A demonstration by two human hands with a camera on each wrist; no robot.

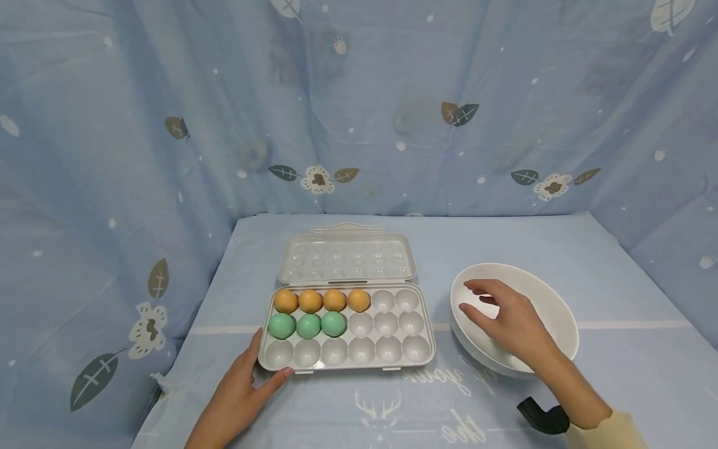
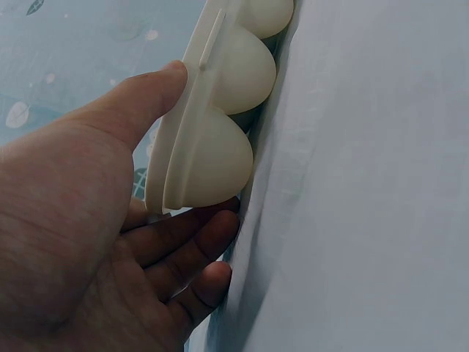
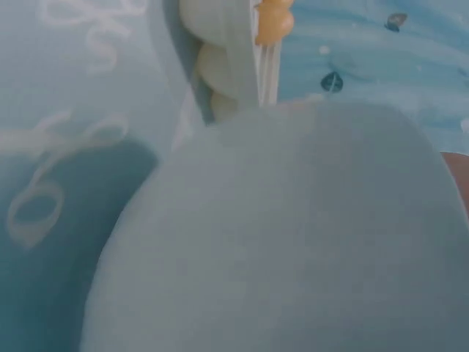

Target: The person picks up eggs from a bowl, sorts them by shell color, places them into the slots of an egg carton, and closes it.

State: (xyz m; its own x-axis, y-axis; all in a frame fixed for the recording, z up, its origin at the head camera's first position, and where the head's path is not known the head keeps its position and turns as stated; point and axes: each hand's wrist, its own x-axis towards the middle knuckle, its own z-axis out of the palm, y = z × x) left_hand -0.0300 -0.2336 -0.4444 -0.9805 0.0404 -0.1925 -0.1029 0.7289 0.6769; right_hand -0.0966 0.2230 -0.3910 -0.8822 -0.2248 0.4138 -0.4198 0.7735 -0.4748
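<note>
A white plastic egg tray (image 1: 361, 351) lies with its clear lid (image 1: 348, 257) folded back. Several orange balls (image 1: 310, 301) fill the left part of its back row. Three green balls (image 1: 308, 326) sit at the left of the middle row; the front row's cups are bare. My left hand (image 1: 238, 390) holds the tray's front left corner, thumb on the front edge and fingers along the left side. Over the white bowl (image 1: 546, 299) hovers my right hand (image 1: 513, 321), thumb and fingers apart, nothing visible between them. A faint greenish patch shows in the bowl below the palm, partly hidden.
The bowl stands right of the tray with a gap between. Its outer wall (image 3: 278, 242) fills much of the right wrist view. A black curved piece (image 1: 543, 416) sits by the right wrist. A light blue printed cloth (image 1: 348, 411) covers the table; patterned curtains (image 1: 392, 112) hang behind.
</note>
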